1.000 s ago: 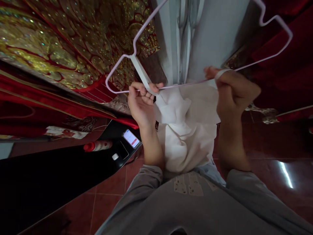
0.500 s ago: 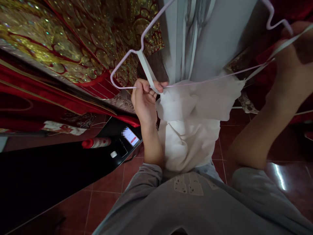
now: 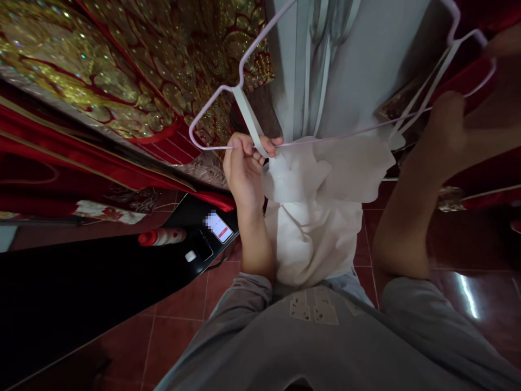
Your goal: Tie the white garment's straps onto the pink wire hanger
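A pale pink hanger (image 3: 241,70) spans the upper middle of the view, carrying a white garment (image 3: 317,233) with thin straps. My left hand (image 3: 248,168) is closed around the hanger's lower bar near its left end, beside the left strap (image 3: 246,115). That strap loops over the notch on the hanger's left shoulder. On the right, another strap (image 3: 432,89) runs over the hanger's right notch and down to the cloth. My right hand (image 3: 476,117), blurred and dim, is by the hanger's right end, thumb spread away from the fingers.
Gold-sequined and red garments (image 3: 175,70) hang at upper left. Grey fabric (image 3: 366,60) with ties hangs ahead. A black table (image 3: 81,288) at left bears a lit phone (image 3: 218,226), a dark phone, a white earbud case (image 3: 190,256) and a red-capped bottle (image 3: 163,237).
My right hand has let go of the right strap, which was stretched outward and now lies over the hanger's notch. My left hand keeps its grip, shifting slightly right with the hanger.
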Available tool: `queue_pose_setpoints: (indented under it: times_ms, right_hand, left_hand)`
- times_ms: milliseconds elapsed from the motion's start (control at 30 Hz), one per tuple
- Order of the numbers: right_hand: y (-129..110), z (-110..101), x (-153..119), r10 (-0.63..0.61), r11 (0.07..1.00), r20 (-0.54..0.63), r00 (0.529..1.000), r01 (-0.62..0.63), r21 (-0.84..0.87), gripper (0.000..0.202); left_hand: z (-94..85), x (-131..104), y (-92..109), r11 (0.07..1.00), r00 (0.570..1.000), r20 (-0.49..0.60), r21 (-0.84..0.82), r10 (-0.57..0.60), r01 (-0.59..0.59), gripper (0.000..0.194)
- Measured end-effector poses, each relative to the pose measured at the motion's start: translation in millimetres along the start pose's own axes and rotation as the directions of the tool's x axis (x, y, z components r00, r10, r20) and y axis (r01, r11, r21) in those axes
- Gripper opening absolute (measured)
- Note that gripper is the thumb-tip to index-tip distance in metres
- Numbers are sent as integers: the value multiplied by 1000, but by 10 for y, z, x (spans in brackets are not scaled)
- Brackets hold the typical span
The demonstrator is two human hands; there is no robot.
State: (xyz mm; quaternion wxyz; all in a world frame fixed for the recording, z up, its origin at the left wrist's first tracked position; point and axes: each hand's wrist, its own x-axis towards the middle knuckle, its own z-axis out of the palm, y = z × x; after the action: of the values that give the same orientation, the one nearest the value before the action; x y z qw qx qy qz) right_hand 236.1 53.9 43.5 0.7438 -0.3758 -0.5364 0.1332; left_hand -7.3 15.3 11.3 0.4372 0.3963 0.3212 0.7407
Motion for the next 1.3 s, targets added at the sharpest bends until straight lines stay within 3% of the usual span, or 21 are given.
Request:
queue_pose_setpoints:
  times_ms: [33, 67, 100, 167, 233, 467, 567, 700, 800, 967, 1033, 1133, 1200, 1300]
  right_hand:
    - [7, 50, -130, -156, 987, -69, 985, 153, -38, 15]
    - [9, 98, -263, -252, 965, -44, 967, 248, -81, 9]
    - [8, 141, -390, -285, 949, 68, 956, 291, -123, 11]
    - [-1, 208, -601, -214, 945, 297, 931, 274, -180, 15]
    - [-4, 244, -724, -177, 937, 373, 911, 273, -220, 14]
    - [40, 289, -767, -151, 937, 345, 926, 245, -249, 23]
    - [44, 335, -806, -149, 937, 302, 941, 232, -261, 17]
    - [63, 363, -811, -116, 940, 296, 948, 201, -274, 10]
    - [90, 354, -783, -117, 940, 271, 956, 195, -281, 12]
    - [59, 317, -783, -81, 929, 281, 956, 174, -327, 11]
    - [27, 301, -789, -96, 933, 269, 958, 181, -311, 10]
    - [0, 291, -789, -115, 939, 264, 958, 191, -284, 9]
    - [4, 297, -784, -108, 939, 272, 956, 188, -289, 10]
    - [32, 311, -771, -117, 939, 273, 955, 196, -283, 9]
  left_hand:
    - [4, -6, 3, 1000, 1000, 14, -12, 3, -3, 41]
    - [5, -11, 7, 1000, 1000, 23, -20, 6, -5, 41]
    - [3, -15, 10, 1000, 1000, 23, -17, 8, -8, 40]
    - [-8, -23, 10, 1000, 1000, -8, 16, 25, -25, 41]
    - [-28, -39, -4, 998, 999, -44, 49, 31, -29, 38]
    - [-87, -243, -31, 992, 998, -44, 120, 43, -37, 30]
    - [-107, -345, 90, 967, 1000, 14, 254, -21, 17, 17]
    - [-148, -403, 280, 926, 997, 53, 375, -59, 35, 18]
    - [-182, -375, 381, 944, 989, 97, 320, -112, 76, 31]
    - [-177, -153, 661, 992, 974, 191, 56, -120, 111, 38]
    - [-142, -21, 816, 991, 975, 180, 44, -132, 126, 40]
    - [-103, 132, 983, 986, 988, 52, 81, -147, 143, 33]
    - [-133, 163, 999, 990, 995, -50, 107, -91, 96, 42]
    - [-255, 107, 869, 976, 990, -142, 217, 7, 24, 43]
